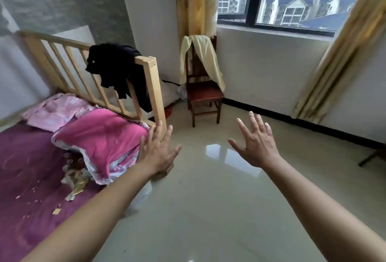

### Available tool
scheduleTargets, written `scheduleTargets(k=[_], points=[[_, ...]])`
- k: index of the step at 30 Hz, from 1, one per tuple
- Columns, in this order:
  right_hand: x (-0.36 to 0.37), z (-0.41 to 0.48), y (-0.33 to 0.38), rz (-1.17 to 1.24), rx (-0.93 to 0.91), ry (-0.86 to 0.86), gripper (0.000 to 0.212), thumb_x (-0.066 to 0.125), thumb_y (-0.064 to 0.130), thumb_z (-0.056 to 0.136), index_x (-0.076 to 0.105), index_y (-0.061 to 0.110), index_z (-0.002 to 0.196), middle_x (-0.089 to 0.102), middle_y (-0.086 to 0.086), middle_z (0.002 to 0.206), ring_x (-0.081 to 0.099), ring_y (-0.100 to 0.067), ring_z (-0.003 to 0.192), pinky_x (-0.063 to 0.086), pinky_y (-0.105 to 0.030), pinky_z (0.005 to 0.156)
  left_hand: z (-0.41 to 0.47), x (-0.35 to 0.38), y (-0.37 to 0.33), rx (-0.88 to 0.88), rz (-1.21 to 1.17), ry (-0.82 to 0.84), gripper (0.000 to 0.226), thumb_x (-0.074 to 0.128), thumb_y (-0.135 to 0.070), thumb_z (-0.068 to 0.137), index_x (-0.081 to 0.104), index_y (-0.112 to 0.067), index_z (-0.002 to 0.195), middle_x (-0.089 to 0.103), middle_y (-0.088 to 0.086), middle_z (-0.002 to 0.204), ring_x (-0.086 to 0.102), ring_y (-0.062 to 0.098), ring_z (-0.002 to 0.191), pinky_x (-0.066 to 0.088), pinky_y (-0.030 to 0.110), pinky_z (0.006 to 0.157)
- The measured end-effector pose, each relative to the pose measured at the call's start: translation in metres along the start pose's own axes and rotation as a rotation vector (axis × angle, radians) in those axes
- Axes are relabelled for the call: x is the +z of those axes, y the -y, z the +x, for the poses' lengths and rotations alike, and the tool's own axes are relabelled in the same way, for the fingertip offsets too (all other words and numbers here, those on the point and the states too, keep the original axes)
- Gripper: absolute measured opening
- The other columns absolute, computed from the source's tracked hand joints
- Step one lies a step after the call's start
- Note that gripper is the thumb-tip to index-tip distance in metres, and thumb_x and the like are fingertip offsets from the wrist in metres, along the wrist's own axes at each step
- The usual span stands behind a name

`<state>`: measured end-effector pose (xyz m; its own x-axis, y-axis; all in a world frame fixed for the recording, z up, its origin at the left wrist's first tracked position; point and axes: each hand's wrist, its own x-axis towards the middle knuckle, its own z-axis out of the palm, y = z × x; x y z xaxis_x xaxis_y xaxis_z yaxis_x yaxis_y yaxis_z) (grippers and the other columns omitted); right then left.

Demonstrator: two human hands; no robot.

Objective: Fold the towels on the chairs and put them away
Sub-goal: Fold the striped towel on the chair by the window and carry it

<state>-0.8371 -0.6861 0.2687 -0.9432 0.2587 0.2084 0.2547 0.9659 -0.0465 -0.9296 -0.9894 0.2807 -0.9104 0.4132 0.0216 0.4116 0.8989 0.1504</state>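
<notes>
A pale yellow towel (205,57) hangs over the back of a dark red wooden chair (203,95) that stands in the corner under the window. Part of the towel trails down past the seat on the right side. Both my arms are stretched out in front of me, well short of the chair. My left hand (157,150) is open with fingers spread, in front of the bed's corner post. My right hand (255,140) is also open and holds nothing, over the shiny floor.
A bed with a purple sheet (25,178), a pink pillow (100,136) and a wooden rail (153,86) fills the left. Dark clothing (116,67) hangs on the rail. Yellow curtains (325,69) frame the window. A dark furniture leg (370,157) pokes in at the right.
</notes>
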Motion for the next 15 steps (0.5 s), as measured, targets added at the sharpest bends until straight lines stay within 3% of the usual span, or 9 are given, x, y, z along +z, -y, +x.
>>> scheduleTargets(k=[9, 15], points=[[0.090, 0.176, -0.124, 0.027, 0.217, 0.044, 0.087, 0.017, 0.079, 0.085, 0.022, 0.027, 0.155, 0.003, -0.013, 0.164, 0.004, -0.030, 0.151, 0.014, -0.048, 0.120, 0.255, 0.049, -0.085, 0.094, -0.116, 0.117, 0.076, 0.024, -0.068, 0.093, -0.005, -0.033, 0.154, -0.016, -0.001, 0.161, -0.011, 0.019, 0.149, 0.007, 0.047, 0.119], [0.116, 0.346, -0.181, 0.040, 0.186, 0.116, 0.086, 0.025, 0.077, 0.087, 0.015, 0.026, 0.156, -0.002, -0.013, 0.164, 0.001, -0.031, 0.151, 0.012, -0.048, 0.121, 0.419, 0.055, -0.118, 0.003, -0.065, 0.181, 0.078, 0.023, -0.068, 0.093, -0.006, -0.031, 0.154, -0.019, 0.001, 0.161, -0.012, 0.022, 0.149, 0.008, 0.051, 0.119]])
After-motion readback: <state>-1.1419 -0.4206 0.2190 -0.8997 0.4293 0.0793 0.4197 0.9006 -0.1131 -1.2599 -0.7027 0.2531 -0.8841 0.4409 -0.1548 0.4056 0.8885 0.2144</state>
